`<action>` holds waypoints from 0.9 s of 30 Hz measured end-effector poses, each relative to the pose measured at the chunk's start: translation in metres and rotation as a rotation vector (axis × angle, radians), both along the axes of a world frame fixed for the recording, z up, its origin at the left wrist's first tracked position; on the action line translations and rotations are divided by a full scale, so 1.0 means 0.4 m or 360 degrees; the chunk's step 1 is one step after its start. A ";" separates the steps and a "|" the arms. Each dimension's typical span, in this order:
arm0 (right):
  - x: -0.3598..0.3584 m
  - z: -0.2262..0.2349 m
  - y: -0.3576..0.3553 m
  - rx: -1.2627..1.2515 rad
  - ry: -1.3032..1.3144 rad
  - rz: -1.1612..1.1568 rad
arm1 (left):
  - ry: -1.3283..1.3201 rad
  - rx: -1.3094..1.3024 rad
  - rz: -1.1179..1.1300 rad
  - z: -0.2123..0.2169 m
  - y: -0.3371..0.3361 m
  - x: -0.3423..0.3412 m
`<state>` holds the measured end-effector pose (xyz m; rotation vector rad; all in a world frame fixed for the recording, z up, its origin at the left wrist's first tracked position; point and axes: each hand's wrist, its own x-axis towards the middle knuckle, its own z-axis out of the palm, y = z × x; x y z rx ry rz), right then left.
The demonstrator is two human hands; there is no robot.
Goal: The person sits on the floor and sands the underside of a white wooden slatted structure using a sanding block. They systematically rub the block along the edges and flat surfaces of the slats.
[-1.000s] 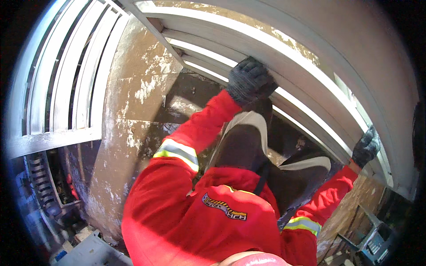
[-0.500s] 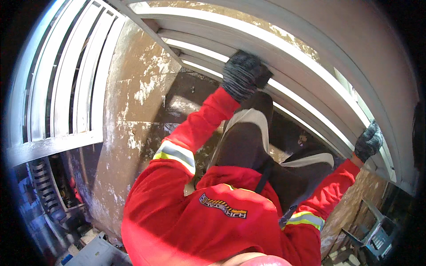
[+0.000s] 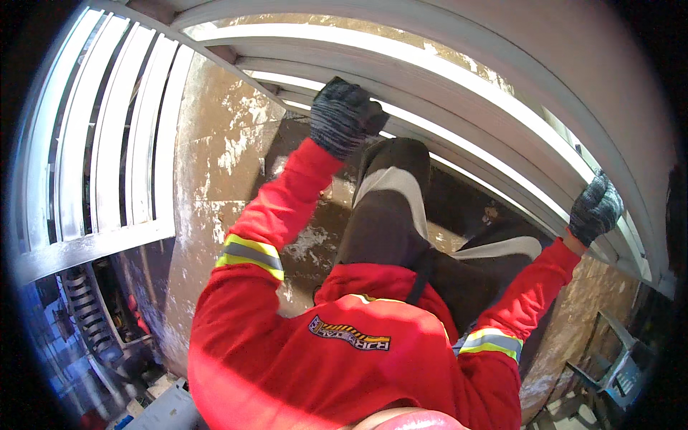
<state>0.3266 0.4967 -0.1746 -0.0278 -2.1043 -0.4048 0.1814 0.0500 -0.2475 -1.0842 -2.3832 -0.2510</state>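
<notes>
left hand (image 3: 342, 118), gloved, fingers curled, up against the slats of the pale frame (image 3: 430, 84); cannot tell whether it grips anything. right hand (image 3: 597, 208), gloved, well apart on the other side, wrapped over a rail near the frame's right end. frame spreads ahead of both hands, spanning between them. handling, by judgement: long, stiff, likely heavy and awkward to swing; smooth faces may slip under knit gloves. best hold: outer rails, one hand toward each end. white gate (image 3: 107, 241) left of the left hand.
</notes>
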 end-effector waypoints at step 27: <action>-0.009 0.030 -0.054 -0.0190 0.0130 -0.0013 | 0.0165 -0.0090 0.0376 -0.041 0.024 -0.044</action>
